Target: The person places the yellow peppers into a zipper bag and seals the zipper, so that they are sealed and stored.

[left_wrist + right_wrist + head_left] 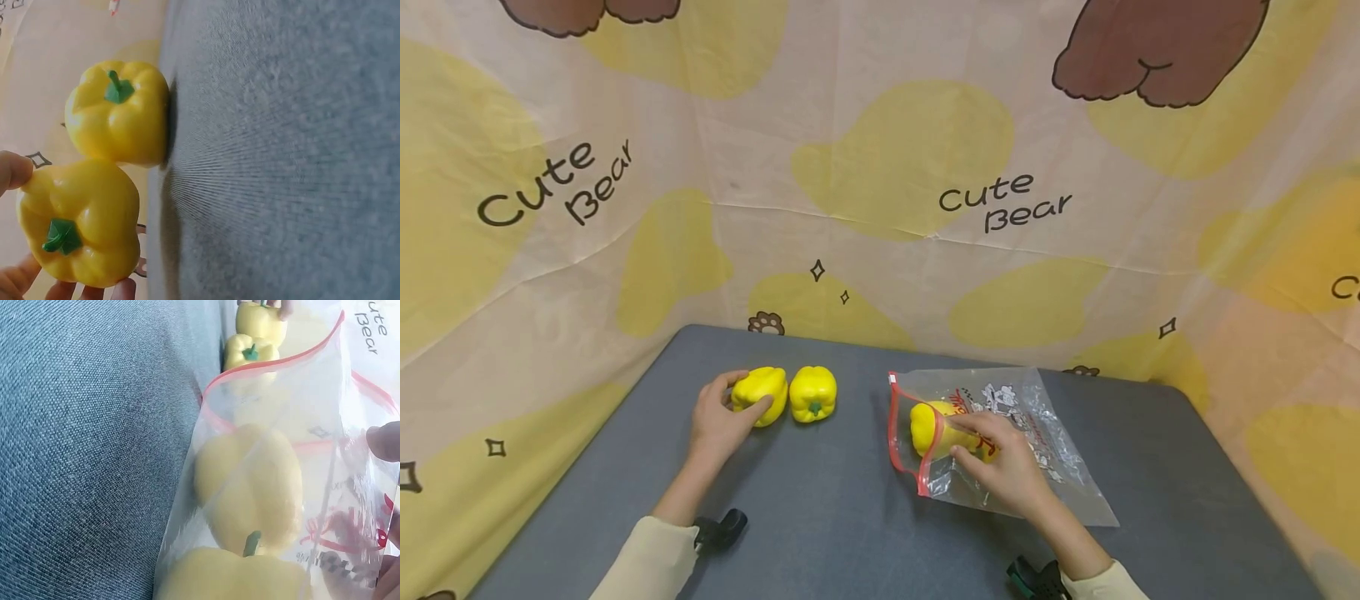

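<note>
My left hand [715, 425] grips a yellow bell pepper [758, 390], thumb on one side and fingers around the other. Close beside it on the table sits a second yellow bell pepper [812, 393], its green stem toward me. My right hand [1011, 467] holds the upper layer of a clear zip bag [1045, 425] between thumb and fingers. The bag lies on its side, its red-edged mouth open to the left. Inside, one pepper [256, 481] lies close to the mouth and another pepper [225, 578] is deeper in, seen through the plastic in the right wrist view.
Everything stands on a dark grey table [842, 517]. A patterned cloth [880, 183] with bear prints and lettering hangs behind and along both sides. Black wrist devices are strapped at the left wrist [722, 530] and the right wrist [1036, 579].
</note>
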### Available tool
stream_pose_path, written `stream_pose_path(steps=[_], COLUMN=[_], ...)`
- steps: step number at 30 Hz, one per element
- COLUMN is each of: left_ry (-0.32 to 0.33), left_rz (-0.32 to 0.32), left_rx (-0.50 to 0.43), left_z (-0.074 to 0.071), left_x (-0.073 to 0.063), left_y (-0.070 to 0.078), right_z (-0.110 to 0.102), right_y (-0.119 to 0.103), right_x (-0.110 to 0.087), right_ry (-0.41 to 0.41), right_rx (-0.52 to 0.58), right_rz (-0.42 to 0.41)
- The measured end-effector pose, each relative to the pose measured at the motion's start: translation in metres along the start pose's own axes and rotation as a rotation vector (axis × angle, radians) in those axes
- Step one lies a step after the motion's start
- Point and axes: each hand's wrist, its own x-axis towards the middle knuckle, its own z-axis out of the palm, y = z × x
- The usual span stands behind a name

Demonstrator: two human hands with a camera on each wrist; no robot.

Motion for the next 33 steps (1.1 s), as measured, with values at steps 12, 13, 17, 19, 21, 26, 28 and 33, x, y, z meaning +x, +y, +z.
stream_pose_path(steps=[12,13,17,19,21,26,28,33], left_ry=[-0.003,-0.001,-0.023,-0.042,-0.065,-0.096,-0.103,-0.146], left_rz=[0.028,0.032,0.053,0.064,0.071,0.094,0.112,0.187], left_rx=[-0.001,-0.002,-0.003,0.005,0.018,0.018,0.005,-0.061], left_z=[-0.016,-0.017,-0.02,-0.021,-0.022,-0.019,-0.017,-0.007], left_x=[-0.017,-0.018,-0.023,-0.025,-0.029,-0.036,-0.039,-0.044], left_y=[0.015,0.015,0.019,0.021,0.023,0.029,0.031,0.034], right_z=[0.0,0.0,0.0,0.0,-0.001,-0.001,-0.001,-0.001], right_y=[0.0,0.0,0.001,0.001,0.001,0.001,0.001,0.002], right_x=[0.0,0.0,0.0,0.0,0.001,0.001,0.001,0.0], right_ry=[-0.005,-0.003,0.005,0.008,0.011,0.013,0.011,-0.001], right_rx=[-0.009,-0.01,-0.014,-0.012,-0.007,0.0,0.0,0.006], right_rz=[0.019,0.017,0.008,0.005,0.001,-0.01,-0.012,-0.001])
